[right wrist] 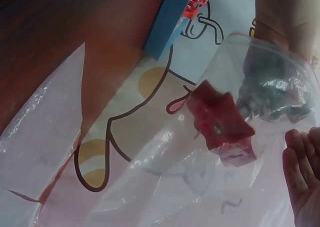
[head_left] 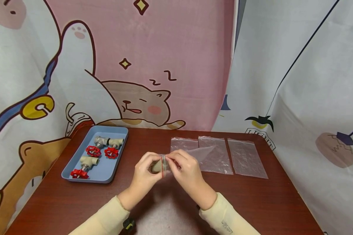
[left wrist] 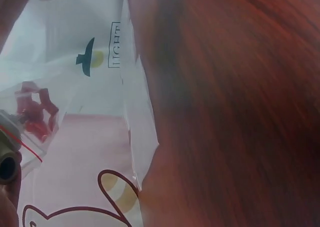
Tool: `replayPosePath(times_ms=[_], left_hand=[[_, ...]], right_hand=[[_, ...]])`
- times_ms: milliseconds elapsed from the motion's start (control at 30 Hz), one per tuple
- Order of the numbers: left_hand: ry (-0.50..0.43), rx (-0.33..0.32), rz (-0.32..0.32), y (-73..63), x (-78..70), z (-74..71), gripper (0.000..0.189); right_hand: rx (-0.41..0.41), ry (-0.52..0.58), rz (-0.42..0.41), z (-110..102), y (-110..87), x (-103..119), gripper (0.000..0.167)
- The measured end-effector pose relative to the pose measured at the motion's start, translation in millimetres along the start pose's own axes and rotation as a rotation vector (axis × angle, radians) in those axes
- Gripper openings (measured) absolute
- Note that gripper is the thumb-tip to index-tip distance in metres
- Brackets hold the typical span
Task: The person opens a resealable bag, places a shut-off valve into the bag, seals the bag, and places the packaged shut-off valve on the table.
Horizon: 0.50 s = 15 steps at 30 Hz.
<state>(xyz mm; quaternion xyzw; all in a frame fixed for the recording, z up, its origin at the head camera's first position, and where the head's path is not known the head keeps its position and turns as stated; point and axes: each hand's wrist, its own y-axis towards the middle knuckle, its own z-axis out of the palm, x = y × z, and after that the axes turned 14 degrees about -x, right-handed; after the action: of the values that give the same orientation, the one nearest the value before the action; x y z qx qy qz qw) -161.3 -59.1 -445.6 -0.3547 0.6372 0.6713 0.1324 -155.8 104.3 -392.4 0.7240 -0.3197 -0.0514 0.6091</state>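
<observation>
In the head view my left hand (head_left: 145, 169) grips a beige valve (head_left: 157, 167) by its pipe end, at the mouth of a clear zip bag (head_left: 204, 152). The valve's red handwheel (right wrist: 220, 119) lies inside the bag in the right wrist view, seen through the film. My right hand (head_left: 186, 166) pinches the bag's edge next to the red zip line (head_left: 162, 166). The bag's far end sticks out to the right, above the table. In the left wrist view the open pipe end (left wrist: 8, 168) still shows outside the red line.
At the left a blue tray (head_left: 113, 174) holds several valves with red handwheels (head_left: 111, 152). Flat clear bags (head_left: 247, 158) lie in a row on the brown table (head_left: 253, 202) at the right. A small dark object (head_left: 129, 224) sits by the left sleeve. Printed cloth (head_left: 194, 65) hangs behind.
</observation>
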Motion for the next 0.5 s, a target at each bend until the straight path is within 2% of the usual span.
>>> replayPosePath(times_ms=[100, 267, 333, 500], left_hand=[[-0.005, 0.019, -0.051, -1.0, -2.5, 0.6, 0.043], [0.051, 0.071, -0.117, -0.3, -10.5, 0.4, 0.040], [0.077, 0.109, -0.121, 0.2, -14.5, -0.3, 0.040], [0.075, 0.202, -0.077, 0.7, -21.1, -1.7, 0.042]], right_hand=[[-0.004, 0.007, 0.040, -2, 2.0, -2, 0.005], [-0.023, -0.022, 0.097, -7, 7.1, -3, 0.007], [-0.036, -0.032, 0.113, -9, 9.4, -3, 0.007], [-0.060, -0.024, 0.148, -12, 13.8, -3, 0.003]])
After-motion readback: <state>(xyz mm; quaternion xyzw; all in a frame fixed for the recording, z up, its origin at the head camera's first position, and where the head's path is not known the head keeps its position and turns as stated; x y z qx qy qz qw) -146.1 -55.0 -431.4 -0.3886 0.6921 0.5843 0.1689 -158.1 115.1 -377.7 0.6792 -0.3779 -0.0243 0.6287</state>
